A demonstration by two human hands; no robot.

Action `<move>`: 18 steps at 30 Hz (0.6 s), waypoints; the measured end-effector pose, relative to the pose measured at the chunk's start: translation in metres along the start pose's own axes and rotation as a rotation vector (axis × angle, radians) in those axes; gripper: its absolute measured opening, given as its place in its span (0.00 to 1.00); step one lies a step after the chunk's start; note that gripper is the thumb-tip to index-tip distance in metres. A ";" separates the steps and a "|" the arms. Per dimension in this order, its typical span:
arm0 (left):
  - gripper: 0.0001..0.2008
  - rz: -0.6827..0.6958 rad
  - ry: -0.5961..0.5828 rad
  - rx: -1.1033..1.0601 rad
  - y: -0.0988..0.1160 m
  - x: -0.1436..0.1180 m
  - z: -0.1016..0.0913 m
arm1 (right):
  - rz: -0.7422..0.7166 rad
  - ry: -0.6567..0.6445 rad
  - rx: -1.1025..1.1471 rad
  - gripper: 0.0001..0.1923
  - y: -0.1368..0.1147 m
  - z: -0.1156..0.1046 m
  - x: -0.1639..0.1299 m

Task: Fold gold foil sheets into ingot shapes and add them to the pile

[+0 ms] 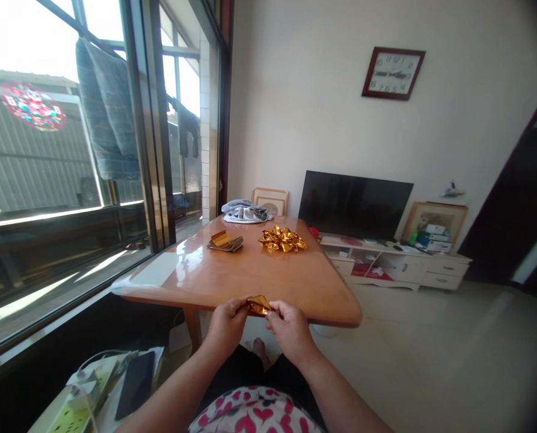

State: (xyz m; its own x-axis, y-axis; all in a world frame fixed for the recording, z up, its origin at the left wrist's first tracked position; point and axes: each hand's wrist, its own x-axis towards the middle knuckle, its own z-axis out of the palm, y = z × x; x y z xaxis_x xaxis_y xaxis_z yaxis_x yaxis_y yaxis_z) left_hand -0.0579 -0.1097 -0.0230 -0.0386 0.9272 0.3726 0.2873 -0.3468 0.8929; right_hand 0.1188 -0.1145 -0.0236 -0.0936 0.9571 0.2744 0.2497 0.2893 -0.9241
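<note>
Between my two hands, just over the table's near edge, is a folded piece of shiny gold foil paper (259, 304). The fingers of my left hand (228, 325) pinch its left end. At its right end, my right hand (290, 328) grips it between thumb and fingers. Farther up on the wooden table (250, 279) lies a pile of folded gold foil pieces (282, 239). To the left of that pile sits a stack of flat gold and brownish paper sheets (225, 242).
A grey and white cloth bundle (246, 211) rests at the table's far end. At lower left, a power strip (76, 403) and a dark phone (135, 385) lie on a side surface by the window. A television (356, 204) stands on a low cabinet (408, 267) behind.
</note>
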 end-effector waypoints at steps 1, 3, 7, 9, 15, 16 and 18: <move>0.14 -0.003 -0.005 0.001 0.000 0.000 0.000 | 0.007 0.002 0.003 0.14 0.000 0.000 0.000; 0.15 -0.011 -0.022 0.002 0.002 -0.001 0.000 | 0.023 0.005 0.007 0.14 0.001 0.000 0.001; 0.15 -0.034 -0.045 0.001 0.005 -0.002 0.001 | 0.037 -0.006 0.014 0.14 0.001 0.000 0.002; 0.15 -0.051 -0.042 -0.004 0.006 -0.001 0.000 | 0.039 -0.010 0.011 0.14 0.001 -0.001 0.003; 0.17 -0.111 -0.040 -0.017 0.007 -0.001 -0.002 | 0.075 0.066 -0.003 0.13 0.003 -0.005 0.005; 0.17 -0.123 -0.047 -0.019 0.007 -0.002 -0.002 | 0.076 0.077 -0.008 0.13 0.005 -0.006 0.006; 0.19 -0.136 -0.066 -0.033 0.008 -0.002 -0.002 | 0.079 0.091 -0.019 0.13 0.008 -0.007 0.006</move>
State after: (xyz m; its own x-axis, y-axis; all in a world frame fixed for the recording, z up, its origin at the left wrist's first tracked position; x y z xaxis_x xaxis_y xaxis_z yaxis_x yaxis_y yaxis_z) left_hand -0.0577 -0.1149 -0.0164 -0.0115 0.9729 0.2308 0.2523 -0.2205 0.9422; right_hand 0.1267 -0.1058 -0.0276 0.0145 0.9743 0.2247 0.2710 0.2124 -0.9388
